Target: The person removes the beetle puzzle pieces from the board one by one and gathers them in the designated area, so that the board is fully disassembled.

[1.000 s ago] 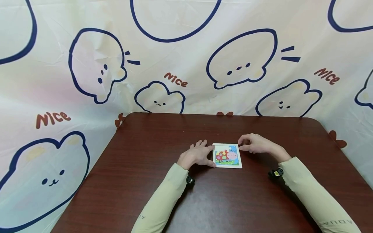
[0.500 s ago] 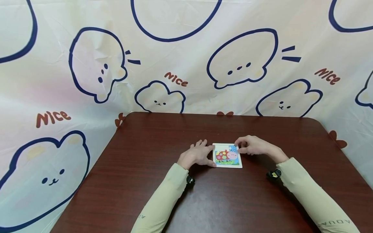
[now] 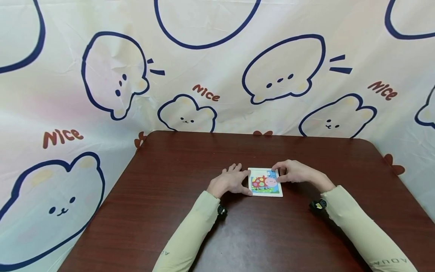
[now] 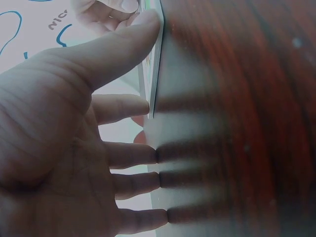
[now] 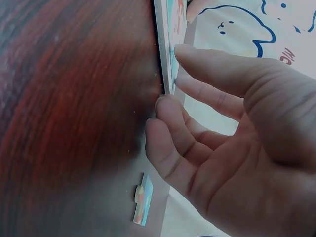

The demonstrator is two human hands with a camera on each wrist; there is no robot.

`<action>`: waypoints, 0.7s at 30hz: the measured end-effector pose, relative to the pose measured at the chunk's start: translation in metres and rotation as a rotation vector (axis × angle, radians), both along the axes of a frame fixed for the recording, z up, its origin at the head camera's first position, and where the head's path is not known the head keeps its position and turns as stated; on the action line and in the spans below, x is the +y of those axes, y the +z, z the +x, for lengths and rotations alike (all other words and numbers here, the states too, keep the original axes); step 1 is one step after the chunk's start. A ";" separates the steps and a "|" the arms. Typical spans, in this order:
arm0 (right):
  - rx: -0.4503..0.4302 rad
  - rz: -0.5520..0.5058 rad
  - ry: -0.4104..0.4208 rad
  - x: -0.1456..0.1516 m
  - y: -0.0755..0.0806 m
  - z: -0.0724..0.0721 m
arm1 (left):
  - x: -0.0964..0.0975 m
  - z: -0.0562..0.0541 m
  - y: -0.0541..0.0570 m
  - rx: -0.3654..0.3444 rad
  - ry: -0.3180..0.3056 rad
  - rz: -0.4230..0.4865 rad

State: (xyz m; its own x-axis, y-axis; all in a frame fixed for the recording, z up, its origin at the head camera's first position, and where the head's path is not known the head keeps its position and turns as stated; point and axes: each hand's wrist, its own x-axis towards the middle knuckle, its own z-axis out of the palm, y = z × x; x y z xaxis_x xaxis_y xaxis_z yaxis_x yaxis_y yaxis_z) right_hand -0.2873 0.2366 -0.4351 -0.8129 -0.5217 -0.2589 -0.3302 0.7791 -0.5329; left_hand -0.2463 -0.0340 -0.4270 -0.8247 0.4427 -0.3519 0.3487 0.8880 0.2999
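On the brown table lies a small white-framed jigsaw puzzle (image 3: 265, 184). It has a pink-faced figure with a red, spotted body, and a pale area along its upper left. My left hand (image 3: 228, 182) lies at the puzzle's left side, thumb and index fingertip touching the frame, the other fingers spread on the table. At the upper right corner, my right hand (image 3: 296, 172) touches the puzzle with thumb and index fingertip, apart from each other. Its other fingers bend at the frame's edge in the right wrist view, where a loose puzzle piece (image 5: 143, 200) lies nearby.
The dark wood table (image 3: 190, 158) reaches to a cloth backdrop (image 3: 224, 68) with cartoon bears. In the head view my right hand hides the loose piece. A small dark device (image 3: 221, 211) sits at my left wrist, another device (image 3: 318, 205) at my right.
My right hand has moved left from beside the puzzle onto its upper right corner, and its thumb and index finger have spread apart. My left hand and the puzzle have stayed in place.
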 end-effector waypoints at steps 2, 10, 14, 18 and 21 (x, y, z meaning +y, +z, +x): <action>0.014 0.001 0.012 -0.002 0.000 0.000 | 0.000 0.000 0.000 0.003 0.001 0.000; 0.047 0.027 0.002 -0.013 0.000 -0.001 | 0.000 0.001 0.001 0.005 0.007 0.001; 0.041 0.028 -0.016 -0.014 -0.001 -0.002 | 0.001 0.001 0.000 0.010 -0.005 -0.006; 0.016 0.005 -0.009 -0.013 -0.002 -0.003 | 0.001 0.000 0.000 0.012 -0.001 -0.011; 0.002 -0.007 -0.013 -0.012 -0.003 -0.004 | 0.001 0.000 0.000 0.016 -0.003 -0.012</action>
